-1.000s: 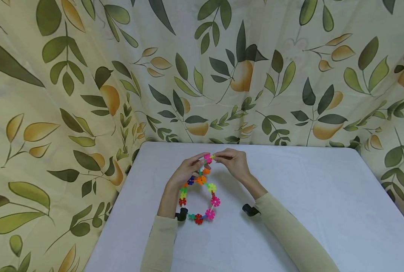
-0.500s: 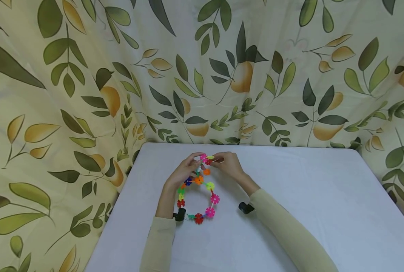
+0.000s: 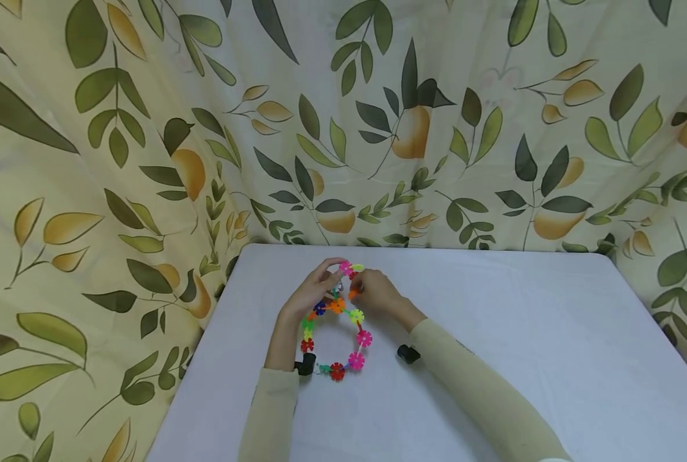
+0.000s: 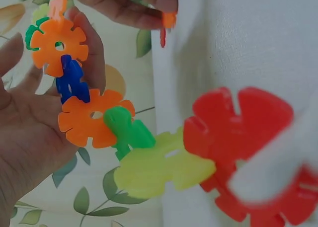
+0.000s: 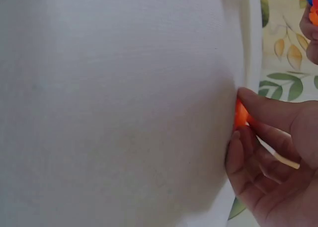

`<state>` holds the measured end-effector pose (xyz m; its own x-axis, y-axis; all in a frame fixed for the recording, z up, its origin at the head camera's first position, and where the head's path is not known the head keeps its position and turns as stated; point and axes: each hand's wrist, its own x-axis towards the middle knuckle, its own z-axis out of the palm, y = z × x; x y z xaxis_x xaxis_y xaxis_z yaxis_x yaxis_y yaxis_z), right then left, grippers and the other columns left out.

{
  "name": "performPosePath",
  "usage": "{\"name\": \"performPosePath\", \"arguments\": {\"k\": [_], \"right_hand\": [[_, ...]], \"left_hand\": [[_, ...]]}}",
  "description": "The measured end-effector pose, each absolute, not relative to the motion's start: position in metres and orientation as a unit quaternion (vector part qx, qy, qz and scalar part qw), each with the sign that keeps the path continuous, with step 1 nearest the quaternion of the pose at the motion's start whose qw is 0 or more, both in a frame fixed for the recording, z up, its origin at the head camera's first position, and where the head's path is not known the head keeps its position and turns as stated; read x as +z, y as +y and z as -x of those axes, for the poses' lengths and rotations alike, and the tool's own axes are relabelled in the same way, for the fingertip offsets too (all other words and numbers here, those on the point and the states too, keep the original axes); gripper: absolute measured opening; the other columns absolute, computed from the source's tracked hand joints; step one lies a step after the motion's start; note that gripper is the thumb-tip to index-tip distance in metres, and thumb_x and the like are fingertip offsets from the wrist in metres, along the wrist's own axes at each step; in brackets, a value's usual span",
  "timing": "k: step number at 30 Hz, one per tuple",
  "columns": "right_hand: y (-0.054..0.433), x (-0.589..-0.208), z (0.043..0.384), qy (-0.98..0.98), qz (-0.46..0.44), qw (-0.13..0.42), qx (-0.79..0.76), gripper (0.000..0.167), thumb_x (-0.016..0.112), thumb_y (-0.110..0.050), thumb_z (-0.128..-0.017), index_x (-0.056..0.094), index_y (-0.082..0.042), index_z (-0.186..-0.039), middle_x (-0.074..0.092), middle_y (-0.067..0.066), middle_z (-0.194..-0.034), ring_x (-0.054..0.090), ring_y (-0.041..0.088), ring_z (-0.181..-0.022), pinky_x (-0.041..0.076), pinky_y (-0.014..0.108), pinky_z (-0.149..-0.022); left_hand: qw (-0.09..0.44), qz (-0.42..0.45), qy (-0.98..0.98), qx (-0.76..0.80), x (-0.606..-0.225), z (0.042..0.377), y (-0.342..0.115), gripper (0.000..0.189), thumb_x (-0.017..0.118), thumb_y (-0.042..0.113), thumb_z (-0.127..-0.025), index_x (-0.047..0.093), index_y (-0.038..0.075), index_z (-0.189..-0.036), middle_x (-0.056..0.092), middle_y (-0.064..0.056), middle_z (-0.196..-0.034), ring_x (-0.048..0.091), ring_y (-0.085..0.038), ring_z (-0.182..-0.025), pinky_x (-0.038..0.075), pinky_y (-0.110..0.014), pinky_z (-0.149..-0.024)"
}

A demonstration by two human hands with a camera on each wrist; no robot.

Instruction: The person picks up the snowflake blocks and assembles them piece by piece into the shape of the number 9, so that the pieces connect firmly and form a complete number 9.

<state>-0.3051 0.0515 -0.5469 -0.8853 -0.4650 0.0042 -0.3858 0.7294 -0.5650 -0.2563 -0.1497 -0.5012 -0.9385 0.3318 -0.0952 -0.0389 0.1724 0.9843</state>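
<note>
A loop of colourful flower-shaped interlocking plastic discs, with a pink disc (image 3: 365, 338) on its right side, hangs below my left hand (image 3: 307, 296). My left hand holds the upper end of this chain, near another pink disc (image 3: 346, 268) and a yellow disc (image 3: 357, 268). In the left wrist view, orange discs (image 4: 60, 44), a blue disc (image 4: 72, 83) and a large red disc (image 4: 238, 122) run across in front of the palm. My right hand (image 3: 381, 293) pinches an orange disc (image 5: 241, 113) between thumb and fingers, just right of the chain's upper part.
A white-covered table (image 3: 522, 359) lies under both hands. Behind and to the left hangs a curtain (image 3: 465, 160) printed with leaves and fruit. Black wrist cameras sit on the left wrist (image 3: 305, 364) and right wrist (image 3: 408, 353).
My right hand has let go of the yellow disc at the top and moved down to the orange disc. The upper end of the chain has shifted slightly left in my left hand.
</note>
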Motion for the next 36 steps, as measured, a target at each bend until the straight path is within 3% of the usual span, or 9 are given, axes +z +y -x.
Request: {"name": "performPosePath", "arguments": {"k": [3,8,11,15,22,29,33,36], "right_hand": [[0.056,-0.544,0.303,0.921,0.198,0.081,-0.326,0.018,0.087,-0.011,-0.083,0.074,-0.008,-0.095,0.070,0.000,-0.088,0.063,0.018,-0.077,0.057,0.034,-0.073],[0.068,-0.540,0.298,0.875,0.149,0.081,-0.454,0.010,0.080,-0.006,-0.090,0.073,-0.004,-0.095,0.073,0.004,-0.081,0.071,0.020,-0.068,0.059,0.030,-0.063],[0.075,-0.533,0.295,0.821,0.114,0.065,-0.555,0.012,0.079,-0.006,-0.092,0.073,0.001,-0.100,0.076,0.010,-0.082,0.076,0.028,-0.072,0.063,0.037,-0.067],[0.084,-0.519,0.291,0.760,0.093,0.037,-0.642,0.016,0.078,-0.006,-0.093,0.073,0.005,-0.104,0.076,0.019,-0.090,0.077,0.033,-0.078,0.062,0.049,-0.076],[0.096,-0.496,0.288,0.724,0.091,0.017,-0.684,0.019,0.079,-0.007,-0.093,0.073,0.006,-0.105,0.076,0.022,-0.094,0.077,0.030,-0.078,0.063,0.039,-0.072],[0.099,-0.494,0.287,0.712,0.084,0.026,-0.697,0.020,0.079,-0.008,-0.093,0.072,0.006,-0.106,0.076,0.019,-0.095,0.077,0.027,-0.078,0.063,0.039,-0.073],[0.101,-0.493,0.286,0.697,0.082,0.030,-0.711,0.021,0.078,-0.006,-0.094,0.071,0.009,-0.108,0.076,0.020,-0.098,0.077,0.023,-0.076,0.063,0.038,-0.073],[0.100,-0.492,0.286,0.688,0.083,0.037,-0.720,0.023,0.077,-0.003,-0.094,0.069,0.011,-0.109,0.075,0.023,-0.099,0.077,0.022,-0.076,0.063,0.038,-0.074]], "left_hand": [[0.147,-0.103,0.754,0.631,-0.500,0.259,-0.147,0.041,0.058,0.039,-0.108,0.053,0.030,-0.147,0.063,-0.017,-0.102,0.064,-0.023,-0.079,0.056,-0.035,-0.072],[0.150,-0.096,0.752,0.634,-0.498,0.263,-0.145,0.035,0.056,0.032,-0.110,0.052,0.027,-0.144,0.066,-0.030,-0.108,0.068,-0.025,-0.080,0.056,-0.035,-0.070],[0.155,-0.080,0.750,0.639,-0.496,0.264,-0.143,0.033,0.055,0.028,-0.110,0.050,0.026,-0.143,0.067,-0.030,-0.106,0.071,-0.033,-0.087,0.057,-0.037,-0.072],[0.164,-0.062,0.757,0.630,-0.494,0.266,-0.141,0.035,0.057,0.031,-0.109,0.049,0.027,-0.143,0.068,-0.015,-0.094,0.072,-0.041,-0.096,0.058,-0.039,-0.075],[0.173,-0.062,0.775,0.605,-0.493,0.270,-0.136,0.039,0.053,0.043,-0.109,0.051,0.029,-0.146,0.062,-0.014,-0.092,0.072,-0.043,-0.096,0.055,-0.038,-0.071],[0.186,-0.045,0.770,0.609,-0.491,0.270,-0.133,0.032,0.051,0.040,-0.110,0.054,0.027,-0.139,0.063,-0.014,-0.096,0.070,-0.025,-0.084,0.051,-0.037,-0.071],[0.192,-0.037,0.768,0.611,-0.490,0.270,-0.132,0.031,0.050,0.040,-0.111,0.053,0.026,-0.139,0.063,-0.020,-0.100,0.067,-0.023,-0.080,0.051,-0.038,-0.072],[0.193,-0.040,0.766,0.612,-0.490,0.270,-0.131,0.032,0.050,0.040,-0.111,0.052,0.025,-0.139,0.062,-0.017,-0.095,0.065,-0.023,-0.078,0.051,-0.037,-0.071]]}}
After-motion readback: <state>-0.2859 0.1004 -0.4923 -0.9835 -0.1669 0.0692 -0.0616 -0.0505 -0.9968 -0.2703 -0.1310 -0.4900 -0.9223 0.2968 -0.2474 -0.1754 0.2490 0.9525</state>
